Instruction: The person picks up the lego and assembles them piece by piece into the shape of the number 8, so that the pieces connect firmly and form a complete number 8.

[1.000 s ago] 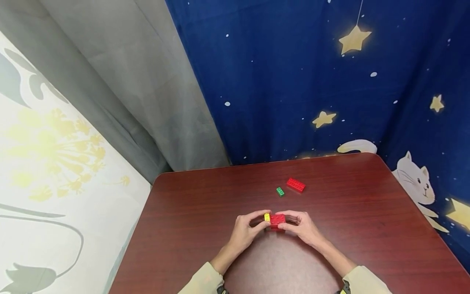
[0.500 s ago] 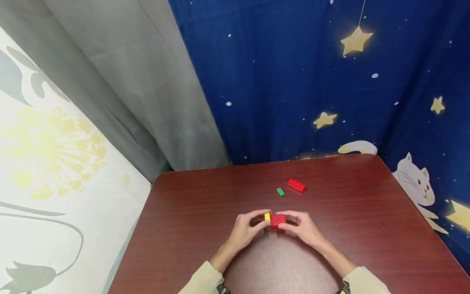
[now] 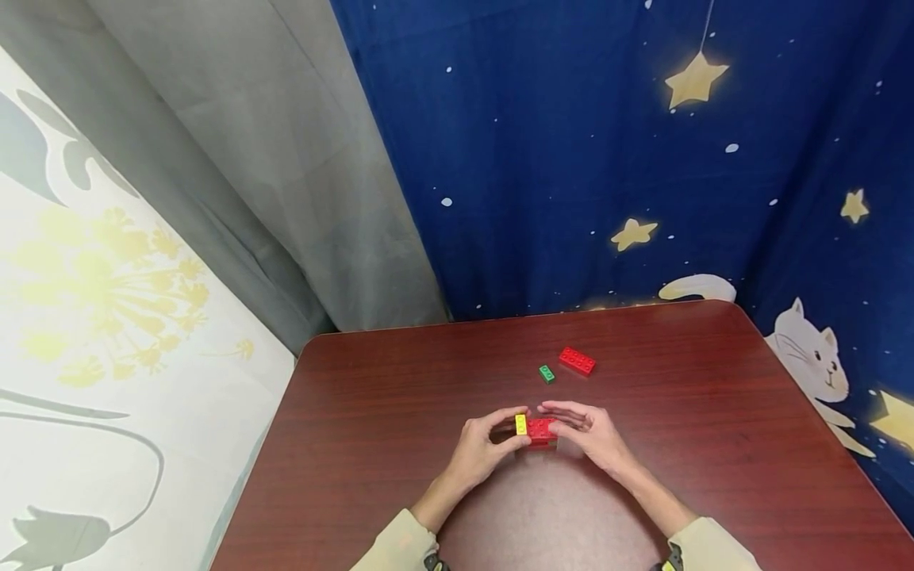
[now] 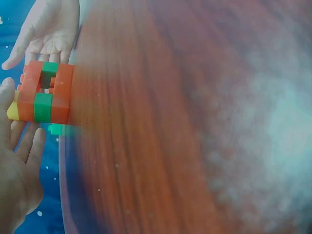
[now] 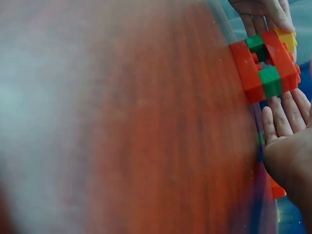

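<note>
Stack (image 3: 539,430) joined: your left hand (image 3: 477,450) pinches yellow brick (image 3: 520,425), right hand (image 3: 598,440) wide. Green brick (image 3: 546,373), red brick (image 3: 577,361) loose toward desk's (image 3: 400,388) far edge.

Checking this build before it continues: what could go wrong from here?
1. The right grip looks loose, so the stack could turn if pushed at its left end, where the yellow brick sits.
2. Two green spacers leave a gap under the top red brick; pressing mid-span might unseat it.
3. The loose green brick beyond could get knocked.
</note>
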Demonstrator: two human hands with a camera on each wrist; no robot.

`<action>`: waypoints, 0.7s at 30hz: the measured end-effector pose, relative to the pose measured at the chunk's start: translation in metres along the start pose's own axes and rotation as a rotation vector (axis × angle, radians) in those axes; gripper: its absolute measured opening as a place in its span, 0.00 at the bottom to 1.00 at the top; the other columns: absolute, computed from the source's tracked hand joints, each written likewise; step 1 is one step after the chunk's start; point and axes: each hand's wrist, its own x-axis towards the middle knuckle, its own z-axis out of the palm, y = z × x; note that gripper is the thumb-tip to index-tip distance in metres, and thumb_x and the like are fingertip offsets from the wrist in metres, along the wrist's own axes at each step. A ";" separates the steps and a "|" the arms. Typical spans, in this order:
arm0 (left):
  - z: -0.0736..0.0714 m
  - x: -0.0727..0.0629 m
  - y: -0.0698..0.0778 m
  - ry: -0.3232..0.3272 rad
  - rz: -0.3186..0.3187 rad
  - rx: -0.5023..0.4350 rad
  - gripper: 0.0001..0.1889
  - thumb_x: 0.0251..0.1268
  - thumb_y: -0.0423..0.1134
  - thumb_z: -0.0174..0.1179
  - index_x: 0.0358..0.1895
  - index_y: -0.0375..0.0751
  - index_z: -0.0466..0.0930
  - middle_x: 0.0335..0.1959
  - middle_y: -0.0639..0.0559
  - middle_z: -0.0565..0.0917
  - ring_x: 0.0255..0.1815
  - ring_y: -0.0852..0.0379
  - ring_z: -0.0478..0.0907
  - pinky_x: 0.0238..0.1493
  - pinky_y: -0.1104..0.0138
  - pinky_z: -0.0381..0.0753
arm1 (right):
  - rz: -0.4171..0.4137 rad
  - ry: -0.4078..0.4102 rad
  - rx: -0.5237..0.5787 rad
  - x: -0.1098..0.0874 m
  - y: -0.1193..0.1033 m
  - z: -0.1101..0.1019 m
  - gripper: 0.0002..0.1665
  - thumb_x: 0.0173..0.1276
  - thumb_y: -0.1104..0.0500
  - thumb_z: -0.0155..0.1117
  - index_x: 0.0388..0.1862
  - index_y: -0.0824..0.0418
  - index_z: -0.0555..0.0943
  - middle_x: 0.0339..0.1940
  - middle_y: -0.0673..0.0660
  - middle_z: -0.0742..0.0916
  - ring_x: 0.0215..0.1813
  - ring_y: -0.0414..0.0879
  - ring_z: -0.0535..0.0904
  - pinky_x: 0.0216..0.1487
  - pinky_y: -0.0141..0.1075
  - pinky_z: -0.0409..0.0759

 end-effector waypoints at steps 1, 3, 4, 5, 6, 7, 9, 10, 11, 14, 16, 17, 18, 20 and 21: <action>0.000 0.000 0.000 0.000 -0.003 0.004 0.27 0.67 0.43 0.75 0.67 0.41 0.84 0.59 0.51 0.89 0.54 0.60 0.88 0.54 0.61 0.88 | -0.006 0.013 0.014 0.001 0.000 -0.001 0.23 0.78 0.66 0.66 0.68 0.75 0.79 0.62 0.70 0.86 0.64 0.50 0.86 0.62 0.32 0.82; 0.000 0.000 0.001 0.002 -0.010 0.015 0.27 0.66 0.44 0.76 0.67 0.42 0.84 0.60 0.52 0.88 0.55 0.60 0.87 0.55 0.61 0.88 | -0.019 0.043 0.042 0.004 -0.001 -0.005 0.22 0.81 0.67 0.62 0.68 0.76 0.78 0.63 0.73 0.85 0.64 0.55 0.85 0.63 0.33 0.82; 0.000 0.000 0.001 0.002 -0.014 0.017 0.28 0.66 0.44 0.76 0.67 0.42 0.84 0.60 0.53 0.88 0.55 0.60 0.87 0.55 0.61 0.88 | -0.024 0.056 0.057 0.006 -0.001 -0.006 0.22 0.81 0.67 0.61 0.69 0.77 0.77 0.63 0.75 0.84 0.65 0.56 0.84 0.63 0.33 0.82; 0.000 0.000 0.001 0.003 -0.018 0.017 0.28 0.66 0.44 0.76 0.67 0.42 0.84 0.60 0.53 0.88 0.55 0.61 0.87 0.56 0.61 0.87 | -0.029 0.068 0.059 0.008 -0.001 -0.008 0.22 0.82 0.68 0.61 0.69 0.77 0.76 0.63 0.76 0.83 0.65 0.57 0.84 0.64 0.33 0.81; 0.000 0.000 0.001 0.001 -0.021 0.016 0.28 0.66 0.44 0.76 0.67 0.41 0.84 0.60 0.54 0.88 0.55 0.61 0.87 0.56 0.60 0.87 | -0.034 0.079 0.064 0.010 -0.001 -0.010 0.23 0.81 0.68 0.61 0.70 0.78 0.75 0.64 0.78 0.82 0.66 0.57 0.84 0.64 0.32 0.81; 0.000 0.000 0.001 0.001 -0.023 0.014 0.28 0.65 0.44 0.76 0.67 0.41 0.84 0.59 0.54 0.88 0.55 0.61 0.87 0.56 0.60 0.87 | -0.033 0.092 0.061 0.012 -0.001 -0.011 0.24 0.80 0.69 0.62 0.70 0.78 0.75 0.65 0.78 0.81 0.66 0.56 0.83 0.64 0.31 0.80; 0.000 -0.001 0.001 0.003 -0.022 0.014 0.28 0.65 0.43 0.76 0.67 0.41 0.84 0.59 0.54 0.88 0.55 0.61 0.87 0.56 0.61 0.87 | -0.037 0.110 0.045 0.016 0.001 -0.014 0.26 0.78 0.70 0.64 0.71 0.79 0.73 0.67 0.80 0.79 0.69 0.56 0.82 0.64 0.29 0.79; 0.001 -0.001 0.001 0.006 -0.020 0.015 0.27 0.65 0.43 0.76 0.67 0.41 0.84 0.58 0.54 0.89 0.55 0.61 0.87 0.56 0.61 0.87 | -0.036 0.118 0.037 0.018 0.002 -0.016 0.27 0.77 0.71 0.64 0.72 0.79 0.73 0.68 0.80 0.79 0.70 0.56 0.81 0.65 0.29 0.78; 0.001 -0.001 0.000 0.007 -0.016 0.018 0.27 0.66 0.43 0.76 0.67 0.41 0.84 0.58 0.54 0.89 0.54 0.61 0.87 0.55 0.62 0.87 | -0.034 0.126 0.028 0.021 0.003 -0.017 0.28 0.77 0.72 0.65 0.72 0.79 0.72 0.69 0.79 0.78 0.71 0.58 0.79 0.65 0.28 0.78; 0.002 -0.001 0.000 0.006 -0.012 0.020 0.25 0.67 0.42 0.76 0.66 0.42 0.85 0.57 0.54 0.89 0.54 0.61 0.88 0.54 0.64 0.87 | -0.027 0.157 0.006 0.029 0.006 -0.020 0.31 0.74 0.74 0.66 0.74 0.79 0.71 0.71 0.78 0.77 0.73 0.64 0.75 0.66 0.29 0.77; 0.002 -0.001 0.000 0.005 -0.015 0.014 0.25 0.67 0.43 0.75 0.65 0.43 0.85 0.57 0.54 0.89 0.54 0.61 0.88 0.54 0.65 0.87 | -0.011 0.171 -0.011 0.034 0.007 -0.022 0.33 0.73 0.74 0.68 0.75 0.77 0.70 0.73 0.76 0.76 0.74 0.67 0.72 0.67 0.29 0.76; 0.002 -0.001 0.000 0.006 -0.017 0.010 0.24 0.67 0.42 0.75 0.65 0.44 0.86 0.56 0.53 0.89 0.54 0.60 0.88 0.54 0.65 0.87 | -0.002 0.176 -0.019 0.037 0.008 -0.022 0.35 0.73 0.73 0.69 0.76 0.77 0.70 0.73 0.75 0.76 0.75 0.68 0.71 0.68 0.30 0.76; 0.002 -0.001 -0.001 0.006 -0.019 0.006 0.24 0.66 0.42 0.75 0.65 0.44 0.86 0.56 0.53 0.89 0.54 0.60 0.88 0.54 0.65 0.87 | 0.006 0.181 -0.027 0.039 0.009 -0.023 0.36 0.73 0.72 0.69 0.76 0.76 0.69 0.74 0.74 0.76 0.75 0.68 0.71 0.68 0.30 0.75; 0.003 -0.001 -0.002 0.007 -0.019 0.000 0.24 0.66 0.42 0.75 0.65 0.44 0.86 0.56 0.52 0.90 0.54 0.59 0.88 0.54 0.65 0.87 | 0.020 0.178 -0.041 0.043 0.010 -0.023 0.37 0.73 0.71 0.70 0.77 0.76 0.68 0.75 0.73 0.76 0.76 0.68 0.69 0.70 0.30 0.73; 0.003 -0.002 -0.002 0.007 -0.017 0.000 0.24 0.67 0.42 0.75 0.65 0.44 0.86 0.56 0.52 0.90 0.54 0.59 0.88 0.54 0.65 0.87 | 0.023 0.176 -0.043 0.045 0.011 -0.023 0.37 0.73 0.71 0.70 0.77 0.76 0.68 0.75 0.73 0.75 0.77 0.68 0.69 0.70 0.31 0.73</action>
